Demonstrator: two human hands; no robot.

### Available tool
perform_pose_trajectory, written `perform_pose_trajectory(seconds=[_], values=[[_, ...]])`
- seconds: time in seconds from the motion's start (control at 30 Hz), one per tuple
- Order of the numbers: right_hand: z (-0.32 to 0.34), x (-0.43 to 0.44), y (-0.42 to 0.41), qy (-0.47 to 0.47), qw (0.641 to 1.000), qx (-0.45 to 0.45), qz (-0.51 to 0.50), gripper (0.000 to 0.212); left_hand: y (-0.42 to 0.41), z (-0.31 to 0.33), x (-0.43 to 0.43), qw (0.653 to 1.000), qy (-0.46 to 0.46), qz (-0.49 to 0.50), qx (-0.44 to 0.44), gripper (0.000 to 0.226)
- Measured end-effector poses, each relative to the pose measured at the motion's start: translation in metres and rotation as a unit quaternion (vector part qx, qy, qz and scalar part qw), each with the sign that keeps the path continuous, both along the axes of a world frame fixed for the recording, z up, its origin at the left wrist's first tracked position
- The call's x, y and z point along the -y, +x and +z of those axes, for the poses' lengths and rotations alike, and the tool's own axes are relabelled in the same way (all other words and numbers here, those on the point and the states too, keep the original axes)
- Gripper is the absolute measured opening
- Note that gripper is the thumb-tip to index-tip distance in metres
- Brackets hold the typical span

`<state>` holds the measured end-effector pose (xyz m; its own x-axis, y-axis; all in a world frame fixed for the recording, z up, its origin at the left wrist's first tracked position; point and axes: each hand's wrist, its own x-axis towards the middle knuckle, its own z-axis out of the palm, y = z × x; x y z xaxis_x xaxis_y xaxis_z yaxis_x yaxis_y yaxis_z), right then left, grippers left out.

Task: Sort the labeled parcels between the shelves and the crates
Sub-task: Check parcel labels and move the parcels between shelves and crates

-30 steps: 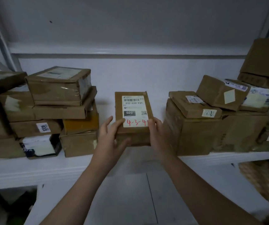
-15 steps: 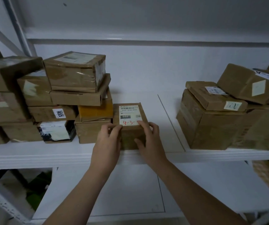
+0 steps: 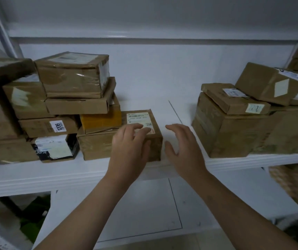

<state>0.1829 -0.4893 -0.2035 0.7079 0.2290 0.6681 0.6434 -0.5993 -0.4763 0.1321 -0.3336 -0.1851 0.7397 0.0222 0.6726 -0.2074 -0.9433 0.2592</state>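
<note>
our brown parcel [image 3: 145,119] sat mid frame on the white shelf [image 3: 54,175], touching the pile of boxes [image 3: 76,105] on its left. our left hand [image 3: 130,147] lay on its top, fingers loose on the label. our right hand [image 3: 182,147] was spread wide just beside it, holding nothing.

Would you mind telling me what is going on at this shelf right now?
A person is sorting parcels on a white shelf. Their left hand rests its fingers on top of a small labeled parcel that sits right beside the left stack of boxes. The right hand hovers open just right of it, touching nothing. Another stack stands further right.
</note>
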Motion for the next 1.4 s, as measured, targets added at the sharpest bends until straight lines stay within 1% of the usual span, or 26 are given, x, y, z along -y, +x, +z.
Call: perform_pose_trajectory(seconds=[0.13, 0.23, 0.4, 0.53, 0.63, 0.67, 0.73, 0.77, 0.83, 0.87, 0.93, 1.0, 1.1, 1.17, 1.23, 1.27, 1.3, 1.4], values=[[0.023, 0.043, -0.003, 0.032, 0.997, 0.048, -0.054, 0.029, 0.012, 0.018, 0.035, 0.998, -0.016, -0.063, 0.006, 0.031], [0.039, 0.086, -0.002, 0.043, 0.993, 0.041, -0.103, 0.024, 0.024, 0.031, 0.068, 0.994, -0.015, -0.11, 0.003, 0.031], [0.065, 0.163, 0.0, 0.056, 0.984, 0.037, -0.164, 0.025, 0.05, 0.055, 0.136, 0.984, -0.025, -0.175, 0.009, 0.033], [0.084, 0.22, 0.01, 0.057, 0.98, 0.034, -0.189, 0.027, 0.086, 0.082, 0.198, 0.979, -0.053, -0.198, -0.01, 0.048], [0.097, 0.25, 0.022, 0.052, 0.98, 0.018, -0.189, 0.033, 0.115, 0.104, 0.24, 0.984, -0.034, -0.173, -0.008, 0.065], [0.1, 0.258, 0.027, 0.052, 0.981, 0.005, -0.185, 0.035, 0.125, 0.112, 0.251, 0.987, -0.022, -0.158, -0.02, 0.072], [0.106, 0.268, 0.035, 0.066, 0.983, -0.032, -0.171, 0.041, 0.143, 0.126, 0.266, 0.99, 0.003, -0.124, -0.074, 0.083], [0.108, 0.271, 0.039, 0.081, 0.982, -0.051, -0.163, 0.043, 0.15, 0.13, 0.27, 0.988, 0.017, -0.11, -0.106, 0.086], [0.112, 0.275, 0.047, 0.111, 0.979, -0.084, -0.149, 0.047, 0.16, 0.131, 0.272, 0.984, 0.035, -0.105, -0.14, 0.081], [0.113, 0.276, 0.051, 0.128, 0.977, -0.102, -0.137, 0.047, 0.161, 0.128, 0.272, 0.985, 0.033, -0.106, -0.132, 0.075], [0.115, 0.277, 0.058, 0.177, 0.97, -0.14, -0.091, 0.047, 0.157, 0.118, 0.272, 0.992, 0.006, -0.094, -0.085, 0.064], [0.115, 0.276, 0.062, 0.219, 0.961, -0.166, -0.039, 0.045, 0.15, 0.109, 0.273, 0.994, -0.037, -0.091, -0.045, 0.059], [0.114, 0.274, 0.065, 0.275, 0.941, -0.195, 0.025, 0.037, 0.138, 0.102, 0.274, 0.991, -0.082, -0.101, -0.013, 0.055], [0.113, 0.274, 0.066, 0.298, 0.934, -0.194, 0.044, 0.026, 0.131, 0.098, 0.275, 0.988, -0.109, -0.105, 0.005, 0.053], [0.111, 0.273, 0.065, 0.321, 0.926, -0.189, 0.061, 0.008, 0.123, 0.093, 0.277, 0.983, -0.14, -0.115, 0.027, 0.05], [0.11, 0.273, 0.064, 0.333, 0.922, -0.185, 0.075, 0.005, 0.119, 0.091, 0.278, 0.98, -0.152, -0.121, 0.038, 0.048], [0.11, 0.272, 0.063, 0.344, 0.917, -0.182, 0.088, 0.009, 0.115, 0.09, 0.279, 0.978, -0.161, -0.127, 0.047, 0.046], [0.109, 0.27, 0.06, 0.367, 0.904, -0.188, 0.118, 0.039, 0.102, 0.088, 0.282, 0.973, -0.177, -0.135, 0.067, 0.045]])
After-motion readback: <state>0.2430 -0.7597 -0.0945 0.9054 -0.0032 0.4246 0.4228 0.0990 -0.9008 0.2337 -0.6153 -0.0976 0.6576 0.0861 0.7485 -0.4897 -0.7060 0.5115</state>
